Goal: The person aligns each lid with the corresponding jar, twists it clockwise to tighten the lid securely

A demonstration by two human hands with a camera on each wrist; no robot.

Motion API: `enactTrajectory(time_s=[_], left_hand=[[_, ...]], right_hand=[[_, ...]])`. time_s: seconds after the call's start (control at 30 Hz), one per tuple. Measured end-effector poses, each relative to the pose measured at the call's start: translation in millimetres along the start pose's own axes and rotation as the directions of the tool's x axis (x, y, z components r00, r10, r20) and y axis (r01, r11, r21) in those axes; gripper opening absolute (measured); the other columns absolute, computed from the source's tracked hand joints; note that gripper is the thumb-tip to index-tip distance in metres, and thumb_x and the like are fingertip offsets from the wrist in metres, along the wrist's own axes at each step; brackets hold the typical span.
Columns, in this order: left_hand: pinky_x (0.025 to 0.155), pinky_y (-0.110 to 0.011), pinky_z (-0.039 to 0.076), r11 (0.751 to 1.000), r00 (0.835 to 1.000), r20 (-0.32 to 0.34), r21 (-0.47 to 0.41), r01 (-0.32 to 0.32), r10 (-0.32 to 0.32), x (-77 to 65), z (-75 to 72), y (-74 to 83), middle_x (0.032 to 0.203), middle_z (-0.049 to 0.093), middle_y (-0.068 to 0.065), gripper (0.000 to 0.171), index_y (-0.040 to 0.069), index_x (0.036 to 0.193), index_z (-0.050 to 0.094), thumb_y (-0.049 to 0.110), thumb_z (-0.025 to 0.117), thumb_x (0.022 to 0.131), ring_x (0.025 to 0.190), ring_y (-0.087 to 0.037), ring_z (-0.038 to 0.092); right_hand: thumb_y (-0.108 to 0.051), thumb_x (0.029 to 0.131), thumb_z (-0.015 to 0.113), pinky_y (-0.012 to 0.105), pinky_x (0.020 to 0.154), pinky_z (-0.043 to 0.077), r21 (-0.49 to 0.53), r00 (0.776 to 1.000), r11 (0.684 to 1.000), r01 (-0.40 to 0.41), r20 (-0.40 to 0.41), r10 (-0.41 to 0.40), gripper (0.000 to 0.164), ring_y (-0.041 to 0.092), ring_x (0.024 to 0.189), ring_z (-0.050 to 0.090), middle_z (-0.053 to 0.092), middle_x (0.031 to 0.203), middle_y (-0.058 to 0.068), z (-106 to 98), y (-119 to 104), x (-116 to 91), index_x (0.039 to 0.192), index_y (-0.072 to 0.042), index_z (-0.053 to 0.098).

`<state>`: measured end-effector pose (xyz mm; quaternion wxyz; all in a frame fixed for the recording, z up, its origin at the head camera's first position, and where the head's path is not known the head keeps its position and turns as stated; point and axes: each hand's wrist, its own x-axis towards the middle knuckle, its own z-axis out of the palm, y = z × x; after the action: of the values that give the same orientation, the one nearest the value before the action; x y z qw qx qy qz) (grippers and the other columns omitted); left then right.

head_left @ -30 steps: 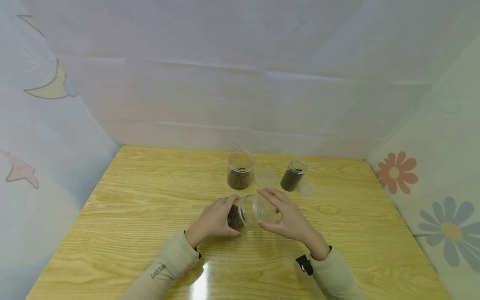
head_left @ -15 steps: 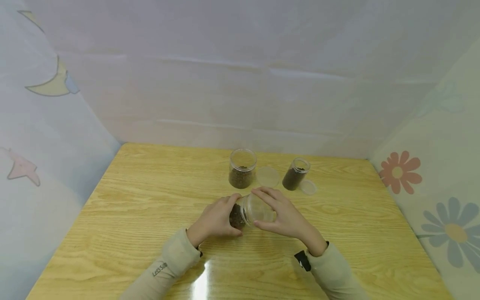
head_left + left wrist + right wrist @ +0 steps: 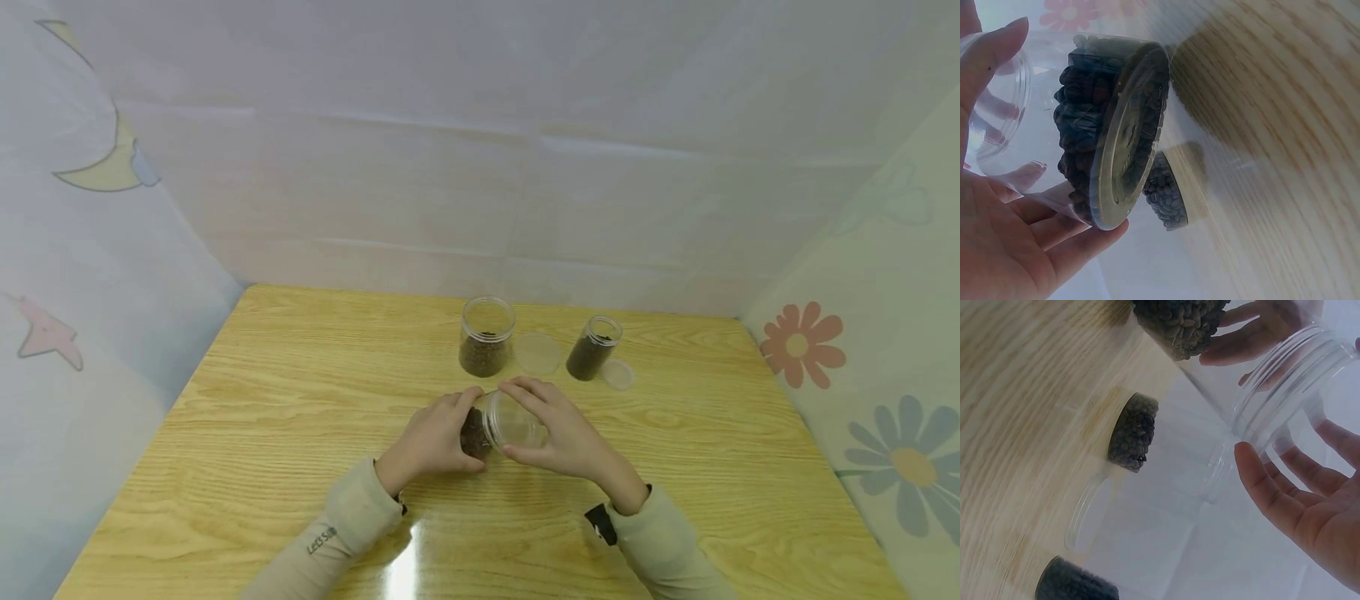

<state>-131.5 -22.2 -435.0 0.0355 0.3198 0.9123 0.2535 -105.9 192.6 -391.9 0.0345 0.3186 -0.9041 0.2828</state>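
My left hand [image 3: 431, 437] grips a clear jar [image 3: 475, 435] of dark beans from its left side, thumb nearest me and fingers on the far side. The jar leans with its mouth to the right. In the left wrist view its round base [image 3: 1129, 137] hangs over the table, beans banked against it. My right hand [image 3: 558, 435] holds a clear lid [image 3: 519, 421] at the jar's mouth, thumb and fingers spread round its edge. The right wrist view shows fingertips [image 3: 1249, 459] right at the threaded neck [image 3: 1272, 381].
Behind the hands, an uncapped wide jar [image 3: 483, 354] part-filled with dark beans stands on the wooden table [image 3: 300, 375]. A flat round lid [image 3: 537, 354] lies beside it. To the right are a narrower uncapped jar [image 3: 588, 357] of dark contents and a small lid [image 3: 618, 374].
My right hand has brought the lid leftward against the jar's mouth, closing the small gap. My left hand keeps its grip on the jar almost in place.
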Motion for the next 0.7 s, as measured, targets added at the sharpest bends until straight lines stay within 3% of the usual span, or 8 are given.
enactTrajectory(time_s=[0.7], left_hand=[[0.070, -0.045, 0.051, 1.000, 1.000, -0.001, 0.006, -0.011, 0.011, 0.0, -0.9, 1.9, 0.120, 0.053, -0.017, 0.094, 0.007, 0.133, 0.035, 0.040, 0.084, 0.059, 0.103, -0.031, 0.055]], right_hand=[[-0.032, 0.077, 0.072, 0.054, 0.086, 0.042, -0.015, 0.999, 1.000, -0.023, -0.026, 0.022, 0.070, 0.035, 0.117, 0.044, 0.044, 0.131, 0.015, 3.6, -2.9, -1.1, 0.137, -0.013, 0.040]])
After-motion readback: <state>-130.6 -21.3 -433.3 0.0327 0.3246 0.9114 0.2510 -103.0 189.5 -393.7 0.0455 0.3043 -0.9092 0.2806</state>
